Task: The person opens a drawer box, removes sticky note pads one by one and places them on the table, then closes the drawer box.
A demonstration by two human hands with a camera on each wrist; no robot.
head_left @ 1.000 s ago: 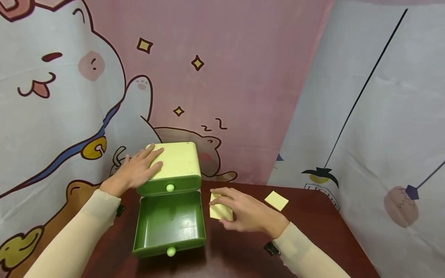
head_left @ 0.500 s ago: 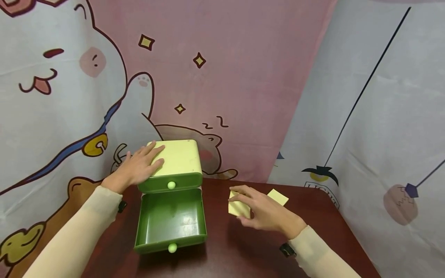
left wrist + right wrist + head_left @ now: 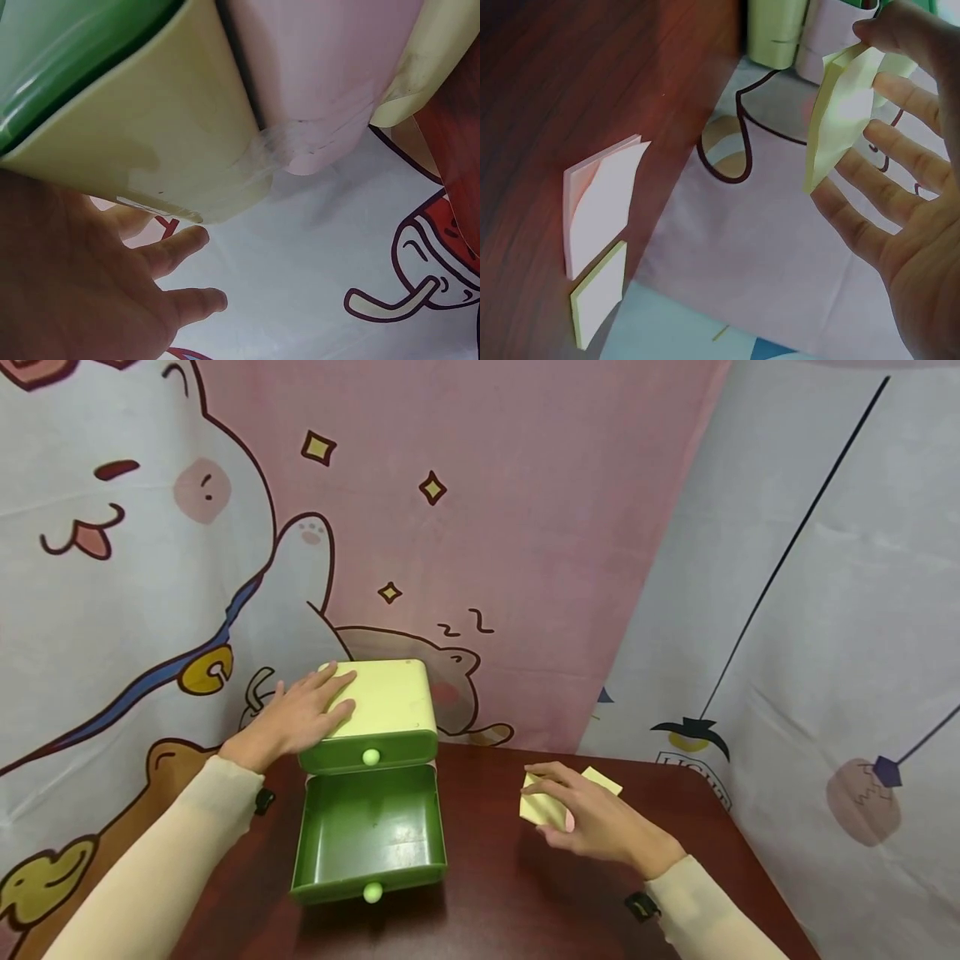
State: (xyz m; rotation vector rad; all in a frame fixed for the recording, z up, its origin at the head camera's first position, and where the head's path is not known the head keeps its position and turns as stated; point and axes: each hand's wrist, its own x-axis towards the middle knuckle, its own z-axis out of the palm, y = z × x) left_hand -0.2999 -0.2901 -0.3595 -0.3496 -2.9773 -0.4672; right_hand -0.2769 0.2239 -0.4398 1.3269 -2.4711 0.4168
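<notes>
Left hand (image 3: pixel 294 718) spread on the drawer unit (image 3: pixel 393 700) — right hand (image 3: pixel 603 827) half-curled round a yellow notepad (image 3: pixel 543 812).

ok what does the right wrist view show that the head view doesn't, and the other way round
Only right wrist: the lifted top sheet of the pink sticky-note pad.
Only head: the left hand resting on the drawer unit, the inside of the open lower drawer and the round green knobs.
Both: the right hand pinching a yellow sticky-note pad, another yellow pad on the table, and part of the drawer unit.
</notes>
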